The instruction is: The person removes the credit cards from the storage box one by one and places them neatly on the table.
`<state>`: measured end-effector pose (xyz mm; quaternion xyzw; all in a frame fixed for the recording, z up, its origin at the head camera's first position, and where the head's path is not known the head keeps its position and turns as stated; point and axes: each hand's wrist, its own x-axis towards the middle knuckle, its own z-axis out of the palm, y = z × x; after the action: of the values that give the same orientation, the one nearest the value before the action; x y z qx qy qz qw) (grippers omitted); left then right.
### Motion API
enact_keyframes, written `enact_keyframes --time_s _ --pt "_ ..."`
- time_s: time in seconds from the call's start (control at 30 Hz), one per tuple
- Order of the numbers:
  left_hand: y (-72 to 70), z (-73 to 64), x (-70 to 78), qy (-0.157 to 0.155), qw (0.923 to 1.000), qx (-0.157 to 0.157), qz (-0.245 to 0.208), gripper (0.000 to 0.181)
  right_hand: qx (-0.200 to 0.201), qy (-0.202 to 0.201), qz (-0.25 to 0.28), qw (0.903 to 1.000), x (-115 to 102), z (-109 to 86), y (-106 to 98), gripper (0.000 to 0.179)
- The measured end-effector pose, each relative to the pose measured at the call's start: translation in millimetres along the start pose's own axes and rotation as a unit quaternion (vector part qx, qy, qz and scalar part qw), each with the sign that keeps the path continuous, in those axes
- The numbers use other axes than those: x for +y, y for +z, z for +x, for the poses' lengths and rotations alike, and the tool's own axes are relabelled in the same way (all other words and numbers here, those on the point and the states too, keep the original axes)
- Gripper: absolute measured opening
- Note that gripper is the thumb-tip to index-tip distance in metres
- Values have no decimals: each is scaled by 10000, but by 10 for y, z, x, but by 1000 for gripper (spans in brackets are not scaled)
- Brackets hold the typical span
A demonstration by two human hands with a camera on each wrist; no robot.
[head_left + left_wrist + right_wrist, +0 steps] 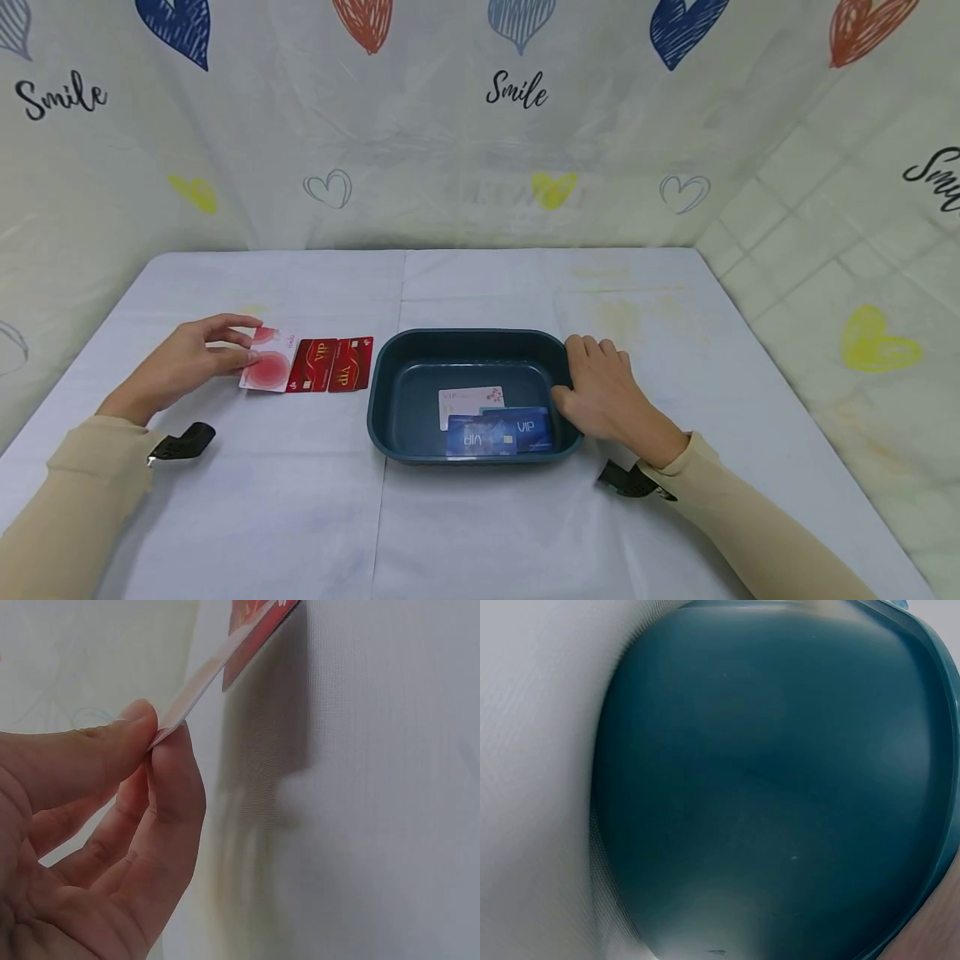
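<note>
Between thumb and fingertips my left hand (197, 364) pinches the edge of a white and pink card (268, 367), left of the tray. In the left wrist view that card (199, 686) slants up off the white cloth, its far end overlapping a red card (255, 645). Two red VIP cards (312, 367) lie side by side between it and the tray. My right hand (611, 392) grips the right rim of a dark teal tray (405, 392), whose outer wall fills the right wrist view. Inside lie a pale VIP card (457, 400) and overlapping blue VIP cards (483, 435).
A white cloth (465, 533) covers the table. Behind it and along the right hangs a pale sheet (442, 150) printed with hearts and "Smile". Black straps (183, 442) show at both wrists, below the beige sleeves.
</note>
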<state>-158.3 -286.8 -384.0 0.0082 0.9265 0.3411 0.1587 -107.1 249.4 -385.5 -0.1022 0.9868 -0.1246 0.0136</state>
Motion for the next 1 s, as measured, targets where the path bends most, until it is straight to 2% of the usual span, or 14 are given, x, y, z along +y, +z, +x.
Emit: enact_keyframes --time_s 0.17,0.37,1.0 --pt "-10 10 -8 -77 9999 -18 125 71 -22 3 -8 10000 -3 0 -2 25" --pt "7 38 -21 -137 9999 -86 61 72 -36 1 -2 10000 -4 1 0 26" --pt "17 60 -35 -147 9995 -183 193 75 -55 23 -16 10000 -10 3 -5 25"
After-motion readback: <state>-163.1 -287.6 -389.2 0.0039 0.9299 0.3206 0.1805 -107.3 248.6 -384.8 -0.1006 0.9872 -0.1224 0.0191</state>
